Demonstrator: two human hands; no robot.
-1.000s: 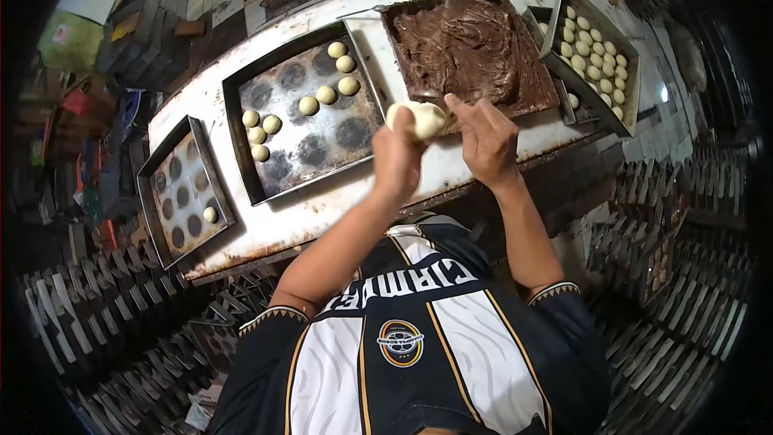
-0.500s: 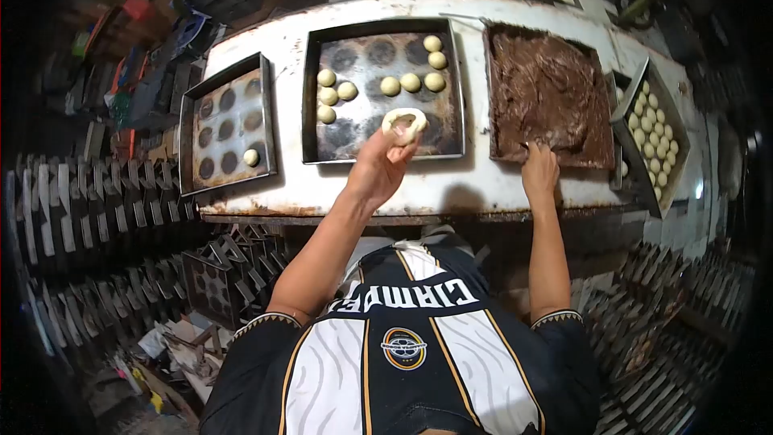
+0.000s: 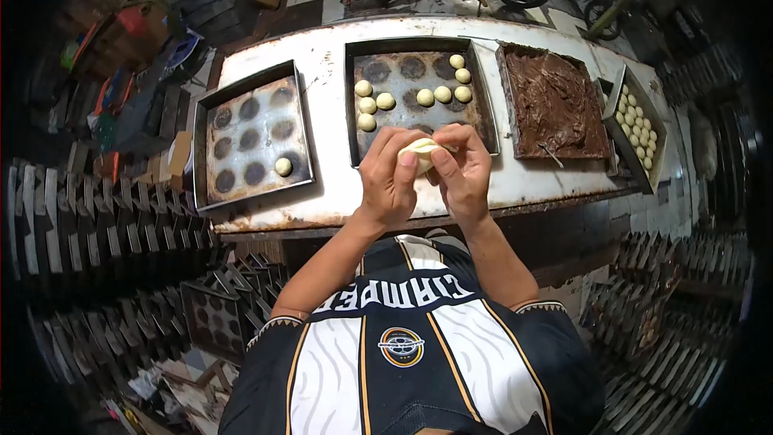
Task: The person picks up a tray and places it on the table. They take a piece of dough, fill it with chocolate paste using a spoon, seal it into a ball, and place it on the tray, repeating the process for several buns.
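A pale lump of dough sits between my two hands, just above the near edge of the middle baking tray. My left hand cups it from below and the left. My right hand pinches it from the right with fingers closed over it. The middle tray carries several round dough balls on dark greased spots. To the right stands a tray of brown chocolate filling with a small stick lying at its near edge.
A left tray holds one dough ball. A tilted tray of several small dough pieces stands at the far right. All rest on a worn white table. Stacked dark metal moulds surround me on both sides.
My right hand left the chocolate tray and came to the dough. Both hands now close round the dough, nearer the table's front edge. The view shifted, so the trays sit further right.
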